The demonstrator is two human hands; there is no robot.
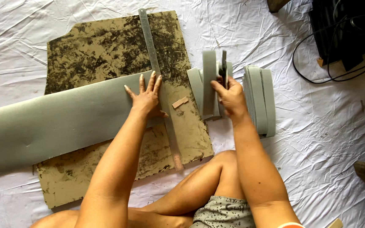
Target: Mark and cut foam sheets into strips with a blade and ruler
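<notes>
My left hand lies flat with fingers spread on the right end of a long grey foam sheet, next to a metal ruler. Both lie across a stained brown board. My right hand is shut on a grey foam strip together with a dark cutting tool, held up over a small pile of cut strips. A second stack of grey strips lies just right of that hand.
A small tan scrap lies on the board. Everything rests on a wrinkled white cloth. Black equipment with cables sits at the top right. My bent legs are at the bottom.
</notes>
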